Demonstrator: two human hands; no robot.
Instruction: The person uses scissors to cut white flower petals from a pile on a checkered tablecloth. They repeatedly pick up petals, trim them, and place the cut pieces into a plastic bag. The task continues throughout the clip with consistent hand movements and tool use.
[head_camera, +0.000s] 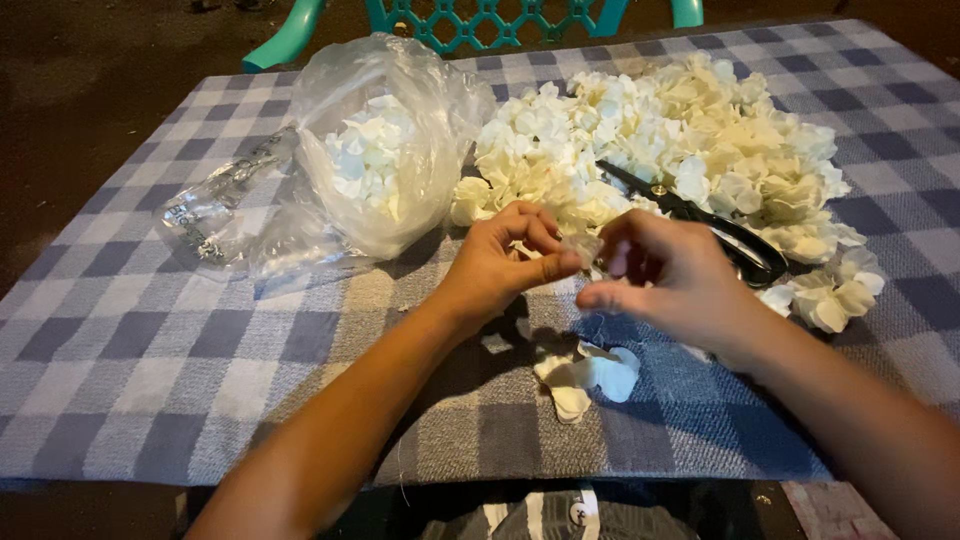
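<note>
Both hands meet just in front of the flower pile (680, 140), near side of it. Left hand (500, 265) curled nearly closed, thumb and fingertips pinching a small pale petal piece (583, 245). Right hand (665, 275) is motion-blurred, fingers half curled toward the same piece; can't tell if it actually has hold of it.

Loose petals (590, 375) lie on the checked cloth (150, 350), nearer the body than the pile, right under the hands. Scissors (720, 230) rest on the pile's near edge, partly buried, handles just beyond the right hand. Clear plastic bag (400, 160) with more white flowers sits left of the pile, mouth slack.

Risks as I read it:
- Petal is thin; opposing pulls from two pinches could tear it unevenly.
- Right wrist is close to the scissors; a backward sweep could knock them or snag the blades.
- Loose petals under the forearms could get dragged off the cloth edge.
- Dim light, white on white: easy to lose track of the separated bits.
</note>
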